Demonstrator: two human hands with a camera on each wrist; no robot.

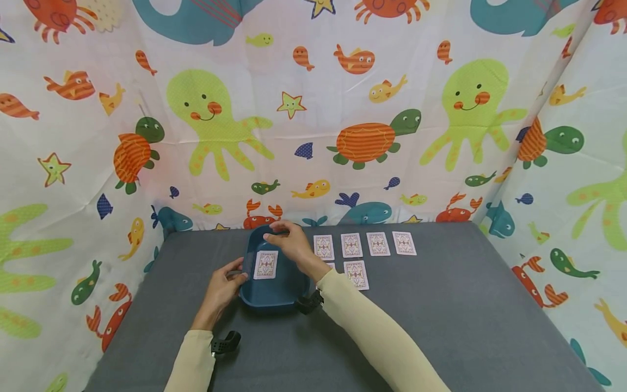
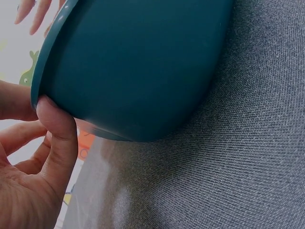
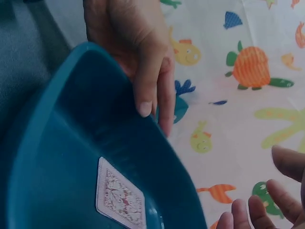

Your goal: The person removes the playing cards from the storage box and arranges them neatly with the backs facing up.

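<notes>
A dark teal plastic basin (image 1: 274,298) stands on the table, with a face-down patterned playing card (image 1: 265,265) lying inside; the card (image 3: 121,196) also shows in the right wrist view. My left hand (image 1: 221,288) holds the basin's left rim, and the left wrist view has its thumb (image 2: 58,119) against the wall just under the lip. Over the basin's far right part reaches my right hand (image 1: 292,246), fingers loosely extended with nothing between them. In the right wrist view, the fingers (image 3: 259,212) of that hand hang apart from the rim.
Right of the basin, several face-down playing cards (image 1: 379,244) lie in two rows on the grey cloth-covered table (image 1: 441,316). My right forearm partly hides one card (image 1: 356,274) in the nearer row. A sea-animal print curtain (image 1: 313,179) closes off the back and sides.
</notes>
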